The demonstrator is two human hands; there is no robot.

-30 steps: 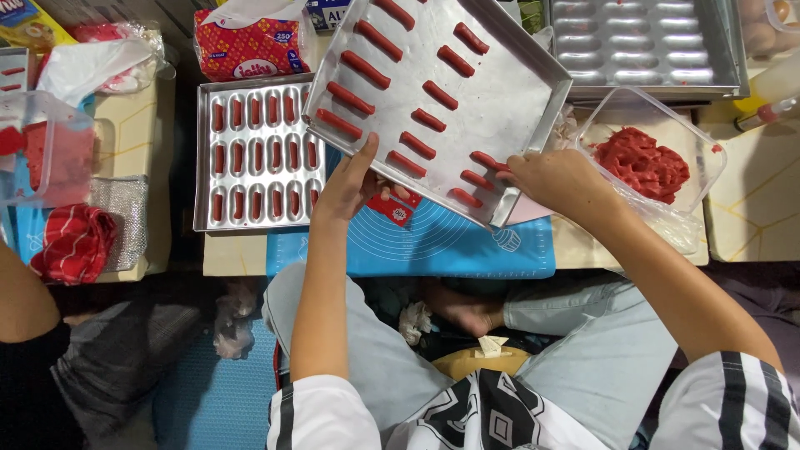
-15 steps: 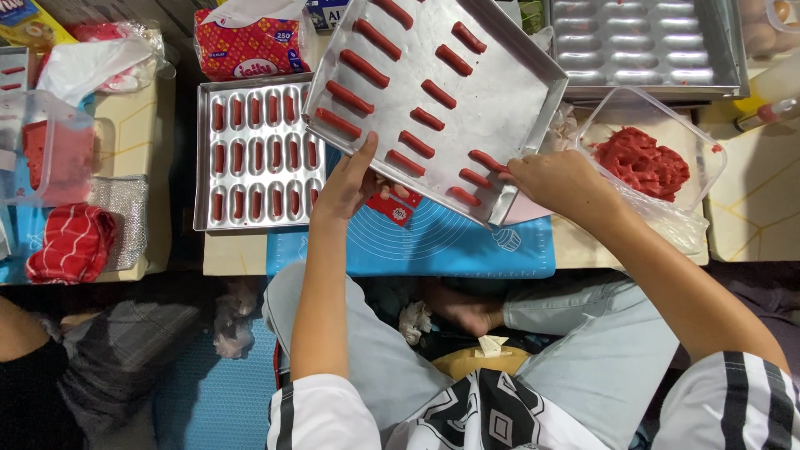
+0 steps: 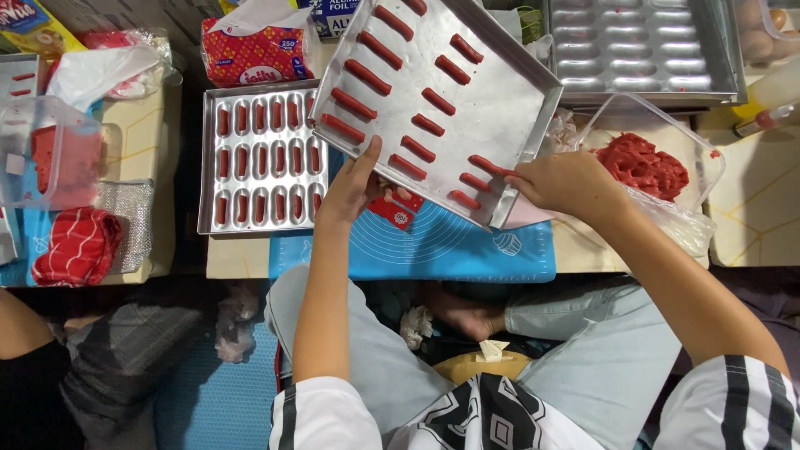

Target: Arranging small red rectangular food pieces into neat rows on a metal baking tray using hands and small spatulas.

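Flat metal tray (image 3: 467, 108) held tilted above blue mat (image 3: 433, 250), red sticks (image 3: 392, 125) staying in rows; left hand (image 3: 354, 187) props near edge, right hand (image 3: 567, 179) pinches corner; filled mould tray (image 3: 260, 158) alongside.

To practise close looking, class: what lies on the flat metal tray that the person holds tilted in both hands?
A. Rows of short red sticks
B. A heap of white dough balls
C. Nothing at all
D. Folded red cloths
A: the flat metal tray, held by the left hand and the right hand, carries rows of short red sticks on its surface.
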